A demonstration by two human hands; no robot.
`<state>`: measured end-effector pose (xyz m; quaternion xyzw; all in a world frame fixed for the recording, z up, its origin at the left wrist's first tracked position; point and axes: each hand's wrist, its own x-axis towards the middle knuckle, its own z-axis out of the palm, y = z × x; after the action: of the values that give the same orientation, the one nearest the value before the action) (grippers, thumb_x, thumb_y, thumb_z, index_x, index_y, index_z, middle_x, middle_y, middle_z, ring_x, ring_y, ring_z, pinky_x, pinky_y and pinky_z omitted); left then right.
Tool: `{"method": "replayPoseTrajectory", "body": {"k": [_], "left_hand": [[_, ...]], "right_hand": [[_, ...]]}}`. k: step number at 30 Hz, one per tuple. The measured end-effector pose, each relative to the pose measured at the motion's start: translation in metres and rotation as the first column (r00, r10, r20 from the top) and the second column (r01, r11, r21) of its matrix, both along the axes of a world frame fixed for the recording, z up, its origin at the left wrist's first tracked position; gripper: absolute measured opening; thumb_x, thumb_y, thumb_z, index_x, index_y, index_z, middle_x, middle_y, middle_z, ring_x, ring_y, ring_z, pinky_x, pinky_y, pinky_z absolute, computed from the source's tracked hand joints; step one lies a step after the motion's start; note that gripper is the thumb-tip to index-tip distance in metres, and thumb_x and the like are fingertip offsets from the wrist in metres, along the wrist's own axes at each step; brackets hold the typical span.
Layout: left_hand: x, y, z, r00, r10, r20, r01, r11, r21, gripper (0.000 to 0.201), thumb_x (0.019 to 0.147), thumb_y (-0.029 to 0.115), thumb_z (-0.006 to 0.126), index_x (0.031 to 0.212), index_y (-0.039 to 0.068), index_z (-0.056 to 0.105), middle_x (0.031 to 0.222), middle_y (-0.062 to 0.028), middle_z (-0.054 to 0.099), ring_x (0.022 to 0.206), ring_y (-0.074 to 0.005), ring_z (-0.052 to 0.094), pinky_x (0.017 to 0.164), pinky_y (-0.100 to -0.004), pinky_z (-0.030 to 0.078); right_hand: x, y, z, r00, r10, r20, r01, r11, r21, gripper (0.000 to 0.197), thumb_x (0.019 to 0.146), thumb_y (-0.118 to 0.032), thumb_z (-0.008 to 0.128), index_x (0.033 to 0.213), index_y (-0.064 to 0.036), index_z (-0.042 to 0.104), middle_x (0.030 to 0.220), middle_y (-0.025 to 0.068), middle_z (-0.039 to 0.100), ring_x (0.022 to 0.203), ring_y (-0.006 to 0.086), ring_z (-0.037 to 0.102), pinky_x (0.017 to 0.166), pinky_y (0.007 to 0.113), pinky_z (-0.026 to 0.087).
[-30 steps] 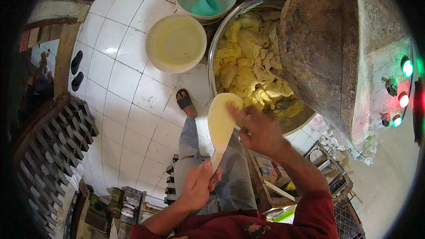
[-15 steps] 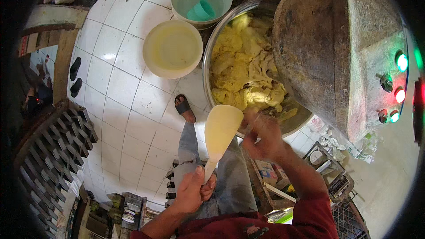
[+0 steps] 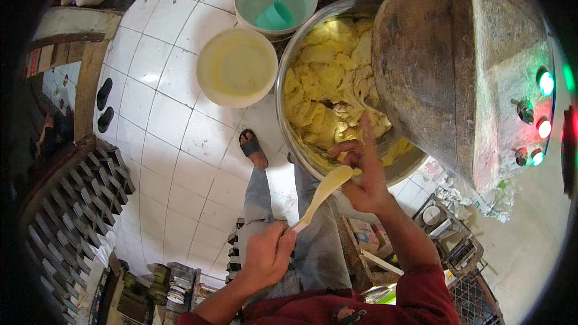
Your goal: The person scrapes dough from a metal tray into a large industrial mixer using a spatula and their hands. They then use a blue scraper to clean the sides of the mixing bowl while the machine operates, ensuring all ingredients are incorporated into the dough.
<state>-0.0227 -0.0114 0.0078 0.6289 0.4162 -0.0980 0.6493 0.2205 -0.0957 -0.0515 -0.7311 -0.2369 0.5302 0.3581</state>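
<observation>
Left hand (image 3: 267, 254) closed around the handle of a pale-yellow, broad-bladed plastic spatula (image 3: 328, 188), which lies in front of the lower rim of a round, shiny metal bowl (image 3: 279, 93). The blade, broad face displayed half a second earlier, is now turned nearly edge-on. The right hand (image 3: 365, 185), formerly blurred beside the blade, now reaches over the rim, index finger extended, grip loose and wide; contact with the blade cannot be told. The yellow dough (image 3: 325, 87) has changed shape. A brown, worn machine housing (image 3: 421, 72) covers the bowl's right side; white tiled floor (image 3: 180, 144) extends leftward.
</observation>
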Motion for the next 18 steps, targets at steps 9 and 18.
{"method": "replayPoseTrajectory", "body": {"k": [9, 18], "left_hand": [[0.0, 0.004, -0.017, 0.988, 0.137, 0.079, -0.147, 0.977, 0.152, 0.022, 0.102, 0.019, 0.05, 0.099, -0.002, 0.057, 0.075, -0.0139, 0.056, 0.065, -0.0255, 0.055, 0.06, -0.0368, 0.044], [0.0, 0.002, -0.022, 0.935, 0.351, 0.05, -0.321, 0.898, -0.301, 0.024, 0.109, 0.026, 0.041, 0.101, 0.004, 0.047, 0.07, -0.0004, 0.05, 0.055, -0.006, 0.045, 0.048, -0.0231, 0.038]], "right_hand": [[-0.026, 0.015, 0.025, 0.802, -0.259, -0.538, 0.434, 0.871, 0.228, 0.126, 0.079, -0.07, 0.069, 0.16, -0.0014, 0.002, 0.146, 0.0196, 0.045, 0.127, 0.028, 0.054, 0.108, 0.045, 0.041], [-0.052, 0.001, 0.017, 0.907, -0.228, -0.354, 0.353, 0.87, 0.344, 0.118, 0.08, -0.061, 0.074, 0.159, 0.0025, 0.012, 0.149, 0.0199, 0.044, 0.134, 0.0323, 0.05, 0.11, 0.046, 0.039]]}}
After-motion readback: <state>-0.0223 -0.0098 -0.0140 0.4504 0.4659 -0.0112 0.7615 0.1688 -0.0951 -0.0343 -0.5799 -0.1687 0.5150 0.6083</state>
